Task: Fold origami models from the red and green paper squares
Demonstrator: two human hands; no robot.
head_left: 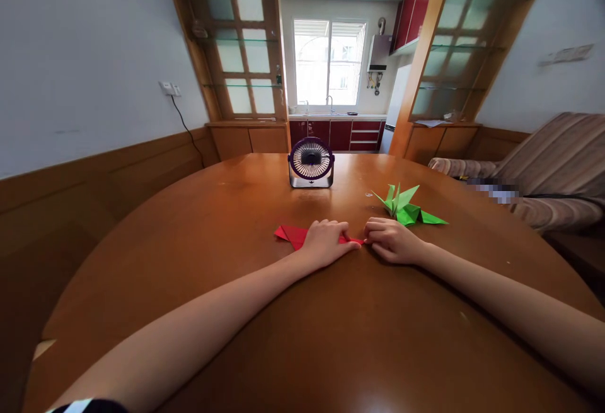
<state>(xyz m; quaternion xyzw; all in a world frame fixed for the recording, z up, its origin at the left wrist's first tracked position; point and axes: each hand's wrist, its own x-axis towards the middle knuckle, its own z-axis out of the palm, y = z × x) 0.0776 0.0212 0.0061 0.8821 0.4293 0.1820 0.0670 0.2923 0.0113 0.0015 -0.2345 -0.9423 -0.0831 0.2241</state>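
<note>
A piece of folded red paper lies on the wooden table, with a wide folded end to the left and a narrow pointed end to the right. My left hand is closed over its middle, thumb and fingers pinching the paper and hiding part of it. At the narrow tip, my right hand is closed in a pinch, fingertips on the point. Just beyond my right hand sits a green origami crane with pointed wings. Beside it lies another folded green paper piece, touching or very near it.
A small purple desk fan stands at the far side of the round wooden table. A striped armchair is at the right. A cord hangs from the wall socket on the left. Kitchen cabinets are behind.
</note>
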